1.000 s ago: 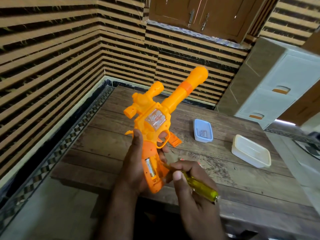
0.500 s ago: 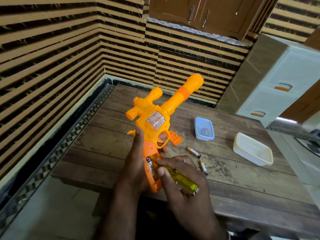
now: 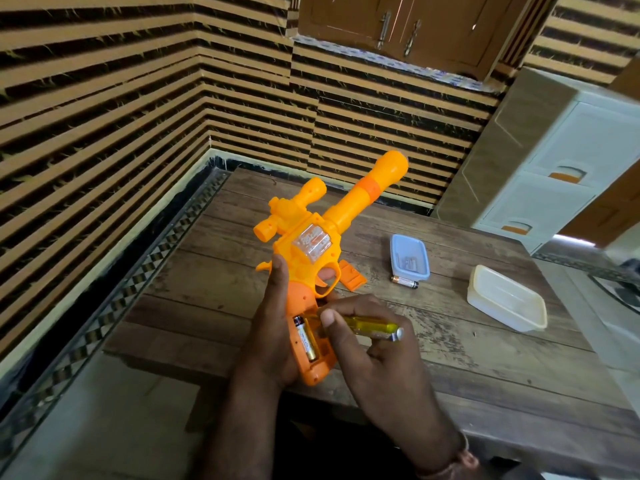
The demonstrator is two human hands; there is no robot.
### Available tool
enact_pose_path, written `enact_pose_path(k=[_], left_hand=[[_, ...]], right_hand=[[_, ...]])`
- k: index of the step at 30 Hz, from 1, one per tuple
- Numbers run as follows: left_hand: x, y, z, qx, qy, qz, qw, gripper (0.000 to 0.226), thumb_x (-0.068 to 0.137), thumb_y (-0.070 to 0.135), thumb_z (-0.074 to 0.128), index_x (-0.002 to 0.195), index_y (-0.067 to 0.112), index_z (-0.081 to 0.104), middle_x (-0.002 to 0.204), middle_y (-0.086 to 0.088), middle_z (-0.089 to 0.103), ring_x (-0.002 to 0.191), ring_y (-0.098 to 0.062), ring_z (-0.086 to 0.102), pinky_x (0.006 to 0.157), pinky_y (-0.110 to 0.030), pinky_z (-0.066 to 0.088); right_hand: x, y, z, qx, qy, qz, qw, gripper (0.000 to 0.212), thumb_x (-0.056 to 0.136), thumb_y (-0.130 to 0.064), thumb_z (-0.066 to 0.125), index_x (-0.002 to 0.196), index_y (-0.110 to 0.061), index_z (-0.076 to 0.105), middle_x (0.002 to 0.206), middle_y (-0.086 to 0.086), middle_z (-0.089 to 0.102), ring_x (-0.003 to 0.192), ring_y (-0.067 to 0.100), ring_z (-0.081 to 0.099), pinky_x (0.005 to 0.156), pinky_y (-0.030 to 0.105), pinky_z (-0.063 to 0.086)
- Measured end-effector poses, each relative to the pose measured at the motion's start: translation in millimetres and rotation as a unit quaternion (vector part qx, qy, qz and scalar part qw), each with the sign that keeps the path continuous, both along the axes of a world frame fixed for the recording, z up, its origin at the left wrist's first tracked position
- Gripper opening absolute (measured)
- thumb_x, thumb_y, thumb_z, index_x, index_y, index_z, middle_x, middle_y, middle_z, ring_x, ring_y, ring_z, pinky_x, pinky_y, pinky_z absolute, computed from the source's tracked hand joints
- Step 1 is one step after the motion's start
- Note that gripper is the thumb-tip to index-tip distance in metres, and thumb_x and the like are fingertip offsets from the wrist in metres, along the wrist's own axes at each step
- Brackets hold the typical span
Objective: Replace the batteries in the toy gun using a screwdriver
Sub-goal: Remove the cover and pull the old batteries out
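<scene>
My left hand [image 3: 268, 327] grips the handle of the orange toy gun [image 3: 311, 244], barrel pointing away and up over the wooden table [image 3: 467, 362]. The handle's battery bay is uncovered and a gold battery [image 3: 306, 341] lies inside it. My right hand [image 3: 367, 344] holds a yellow-handled screwdriver [image 3: 374, 328] with its tip end at the bay, hidden by my fingers. The orange battery cover [image 3: 351, 276] lies on the table behind the gun. A loose battery [image 3: 404, 282] rests beside the blue tray.
A small blue tray [image 3: 409, 256] sits on the table to the right of the gun. Farther right is a white plastic container [image 3: 505, 303]. Striped walls close the left and back; a white drawer unit [image 3: 561, 174] stands at the right.
My right hand with the screwdriver has moved left and up to the open battery bay. The gun has tilted a little, so the battery inside shows more.
</scene>
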State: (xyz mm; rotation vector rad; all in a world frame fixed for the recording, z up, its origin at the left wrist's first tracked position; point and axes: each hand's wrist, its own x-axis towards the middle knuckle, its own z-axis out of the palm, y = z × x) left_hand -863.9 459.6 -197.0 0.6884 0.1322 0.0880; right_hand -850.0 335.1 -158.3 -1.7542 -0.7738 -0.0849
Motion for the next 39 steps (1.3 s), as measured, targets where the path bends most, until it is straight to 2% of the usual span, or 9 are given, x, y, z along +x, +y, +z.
enact_pose_path(k=[6,11,16,19,21,29,34,37,39], left_hand=[[1.3,-1.6,-2.4,0.025,0.014,-0.01,1.0,0.082,0.083,0.075,0.03,0.126,0.01,0.056,0.096,-0.018,0.073,0.092,-0.034,0.071,0.076,-0.044,0.057],[2.0,-4.7,-2.6,0.017,0.024,0.002,1.0,0.086,0.08,0.078,0.049,0.126,0.005,0.059,0.126,-0.029,0.059,0.114,-0.042,0.054,0.102,-0.059,0.041],[8.2,-4.3,-12.8,0.008,0.019,0.025,0.999,0.096,0.08,0.079,0.05,0.139,0.003,0.051,0.088,-0.018,0.064,0.093,-0.037,0.055,0.099,-0.057,0.033],[7.2,-5.8,-11.8,-0.011,0.035,0.014,0.999,0.094,0.081,0.081,0.046,0.136,0.006,0.056,0.135,-0.04,0.044,0.13,-0.062,0.032,0.115,-0.068,0.011],[7.7,-4.5,-8.0,-0.02,0.046,0.017,0.999,0.089,0.086,0.08,0.037,0.135,0.009,0.059,0.145,-0.038,0.037,0.137,-0.062,0.02,0.115,-0.07,0.006],[10.7,-4.1,-9.8,-0.043,0.084,0.086,0.992,0.091,0.082,0.081,0.046,0.132,0.006,0.057,0.133,-0.03,0.048,0.124,-0.05,0.045,0.111,-0.069,0.024],[9.7,-3.2,-6.6,-0.082,0.063,0.039,0.994,0.074,0.088,0.071,0.038,0.113,0.006,0.064,0.107,-0.022,0.067,0.099,-0.038,0.066,0.078,-0.052,0.057],[7.2,-2.1,-5.1,-0.098,0.056,0.022,0.993,0.074,0.09,0.071,0.036,0.103,0.009,0.076,0.109,-0.028,0.068,0.099,-0.042,0.068,0.088,-0.058,0.052],[7.7,-1.0,-8.1,-0.104,0.069,0.041,0.991,0.075,0.086,0.073,0.049,0.118,0.009,0.067,0.124,-0.024,0.055,0.115,-0.048,0.056,0.105,-0.067,0.036]], right_hand=[[2.4,-1.1,-3.2,-0.013,0.02,0.001,1.0,0.027,0.086,-0.042,0.063,0.088,-0.018,0.075,0.086,-0.006,0.071,0.089,0.017,0.069,0.077,0.038,0.054],[14.1,0.7,5.8,-0.046,0.046,0.018,0.998,0.032,0.087,-0.044,0.057,0.07,-0.02,0.069,0.066,-0.006,0.069,0.073,0.01,0.068,0.067,0.034,0.052],[22.1,4.1,15.1,-0.017,0.081,0.029,0.996,0.041,0.089,-0.041,0.055,0.067,-0.008,0.066,0.058,0.008,0.065,0.055,0.028,0.063,0.059,0.052,0.051],[22.8,4.8,20.2,-0.003,0.082,0.022,0.996,0.042,0.091,-0.033,0.054,0.065,-0.002,0.064,0.055,0.011,0.063,0.053,0.03,0.062,0.058,0.051,0.05],[22.4,5.2,21.6,0.005,0.079,0.018,0.997,0.04,0.092,-0.03,0.054,0.066,-0.002,0.064,0.055,0.01,0.063,0.054,0.029,0.062,0.058,0.051,0.05],[12.5,-1.9,18.3,0.06,0.105,0.017,0.993,0.032,0.09,-0.031,0.056,0.065,-0.013,0.065,0.068,0.006,0.069,0.068,0.025,0.068,0.066,0.041,0.056],[5.2,-0.2,9.7,0.031,0.107,0.016,0.994,0.034,0.092,-0.028,0.054,0.067,-0.006,0.063,0.062,0.002,0.066,0.058,0.011,0.062,0.055,0.024,0.049],[0.7,4.0,3.0,0.029,0.104,0.015,0.994,0.046,0.092,-0.04,0.053,0.073,0.0,0.064,0.065,0.013,0.065,0.058,0.027,0.061,0.054,0.034,0.049],[-0.4,5.4,3.7,0.043,0.11,0.015,0.993,0.046,0.093,-0.041,0.052,0.071,-0.001,0.063,0.065,0.013,0.065,0.058,0.025,0.061,0.055,0.031,0.049]])
